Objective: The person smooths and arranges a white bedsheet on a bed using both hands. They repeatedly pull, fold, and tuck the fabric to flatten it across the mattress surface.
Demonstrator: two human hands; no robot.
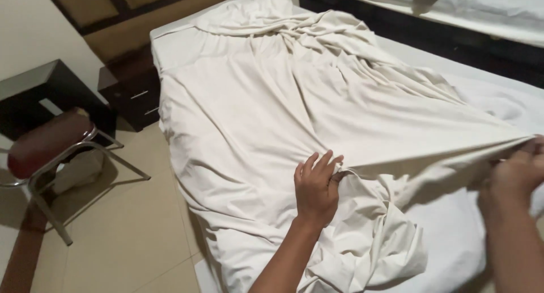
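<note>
Pressing down on a cream bedsheet, the left hand lies palm-down near the middle of the near half of the bed. Its fingers are spread slightly apart and flat on the cloth, not closed around anything, and the thumb sits at the start of a taut fold that runs off toward the right edge of the view.

The right hand is at that far right edge, blurred and partly cut off. Its fingers are closed together on a gathered edge of the sheet, pinching it and holding it lifted above the mattress, so that the cloth stretches in a tight ridge between the two hands.

The sheet covers most of the bed, rumpled and bunched toward the head end at the top of the view. Its left side hangs over the edge of the mattress toward the tiled floor. Below the stretched ridge the cloth falls in loose folds near the left forearm.

Beside the bed on the left stands a dark nightstand with drawers, close to the head end. Further left is a chair with a reddish-brown padded seat and a metal frame, standing on the floor well apart from the bed. A second bed with light bedding shows at the top right.
</note>
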